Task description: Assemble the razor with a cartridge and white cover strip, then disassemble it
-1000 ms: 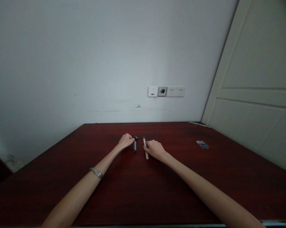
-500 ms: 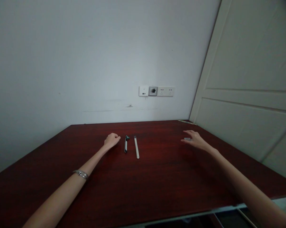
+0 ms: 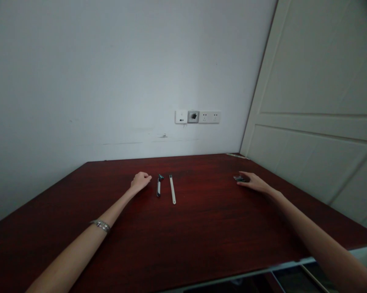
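My left hand (image 3: 140, 180) rests on the table in a loose fist, with nothing visible in it. To its right lies a razor (image 3: 159, 188) with a white and dark handle, its head at the far end. Beside the razor is a slim white stick (image 3: 172, 190) with a dark tip, perhaps a toothbrush or spare handle. Over on the right, my right hand (image 3: 252, 181) has thumb and fingers closed around the sides of a small clear-and-dark pack (image 3: 238, 178). Its left end sticks out; the rest is hidden by the hand.
The dark red table (image 3: 183, 232) meets a white wall with a row of sockets (image 3: 209, 117) at the back. A pale panelled door (image 3: 311, 150) borders the right side. At the near edge, an open drawer (image 3: 293, 278) shows below the tabletop.
My right hand's spread fingers have drawn in around the small pack, which now shows more. My left hand, the razor and the white stick stay in place; the view has shifted slightly.
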The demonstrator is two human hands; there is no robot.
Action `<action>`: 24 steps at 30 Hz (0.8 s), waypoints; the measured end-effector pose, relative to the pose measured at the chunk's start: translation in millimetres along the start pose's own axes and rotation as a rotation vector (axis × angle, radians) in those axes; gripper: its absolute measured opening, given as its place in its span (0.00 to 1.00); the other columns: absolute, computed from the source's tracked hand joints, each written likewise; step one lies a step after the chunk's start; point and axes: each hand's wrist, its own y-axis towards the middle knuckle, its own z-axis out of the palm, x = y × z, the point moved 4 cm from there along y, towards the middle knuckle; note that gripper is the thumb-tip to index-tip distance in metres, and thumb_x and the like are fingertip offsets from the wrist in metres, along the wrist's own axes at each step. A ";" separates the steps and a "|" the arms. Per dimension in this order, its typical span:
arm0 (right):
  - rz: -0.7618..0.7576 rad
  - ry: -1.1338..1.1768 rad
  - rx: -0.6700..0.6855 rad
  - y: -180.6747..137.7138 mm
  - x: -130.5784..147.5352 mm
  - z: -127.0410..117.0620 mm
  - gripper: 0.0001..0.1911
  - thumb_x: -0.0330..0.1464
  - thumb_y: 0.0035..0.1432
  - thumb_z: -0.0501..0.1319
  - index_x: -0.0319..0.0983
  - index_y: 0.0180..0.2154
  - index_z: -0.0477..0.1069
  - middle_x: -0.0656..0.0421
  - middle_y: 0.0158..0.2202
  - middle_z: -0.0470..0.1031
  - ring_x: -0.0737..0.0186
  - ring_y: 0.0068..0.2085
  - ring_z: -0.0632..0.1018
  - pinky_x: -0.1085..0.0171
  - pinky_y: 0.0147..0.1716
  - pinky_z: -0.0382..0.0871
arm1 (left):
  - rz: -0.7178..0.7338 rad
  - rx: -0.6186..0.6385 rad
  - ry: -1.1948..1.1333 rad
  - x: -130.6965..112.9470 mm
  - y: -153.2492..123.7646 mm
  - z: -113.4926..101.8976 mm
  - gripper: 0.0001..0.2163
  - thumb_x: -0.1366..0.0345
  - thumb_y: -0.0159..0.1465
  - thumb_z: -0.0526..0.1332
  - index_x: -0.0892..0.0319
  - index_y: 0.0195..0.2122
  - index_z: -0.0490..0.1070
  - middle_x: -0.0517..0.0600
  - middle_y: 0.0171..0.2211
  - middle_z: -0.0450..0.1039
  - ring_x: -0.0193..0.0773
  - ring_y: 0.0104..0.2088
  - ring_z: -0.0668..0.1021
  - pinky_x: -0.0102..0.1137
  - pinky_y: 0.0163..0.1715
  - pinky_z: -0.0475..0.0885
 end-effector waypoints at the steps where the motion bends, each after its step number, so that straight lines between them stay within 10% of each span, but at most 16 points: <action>1: 0.007 0.016 0.002 -0.2 0.8 0.2 0.37 0.45 0.47 0.59 0.28 0.54 0.62 0.44 0.54 0.66 0.51 0.53 0.69 0.58 0.54 0.58 | 0.003 0.000 0.001 0.2 0.1 0.2 0.12 0.60 0.56 0.53 0.58 0.24 0.74 0.51 0.30 0.76 0.42 0.35 0.75 0.30 0.33 0.65; 14: 0.087 0.026 -0.142 0.6 11.6 -6.5 0.39 0.44 0.46 0.61 0.31 0.56 0.58 0.48 0.47 0.73 0.53 0.47 0.74 0.60 0.48 0.64 | 0.000 -0.009 -0.026 6.6 3.8 1.2 0.12 0.60 0.55 0.54 0.58 0.23 0.73 0.50 0.27 0.75 0.39 0.32 0.75 0.27 0.31 0.65; 24: -0.271 0.159 -0.080 36.8 138.9 28.0 0.39 0.44 0.45 0.63 0.34 0.57 0.57 0.51 0.45 0.73 0.57 0.44 0.74 0.58 0.47 0.63 | -0.008 -0.047 -0.112 13.5 2.9 0.1 0.12 0.61 0.55 0.54 0.59 0.22 0.73 0.50 0.26 0.75 0.38 0.32 0.76 0.28 0.33 0.65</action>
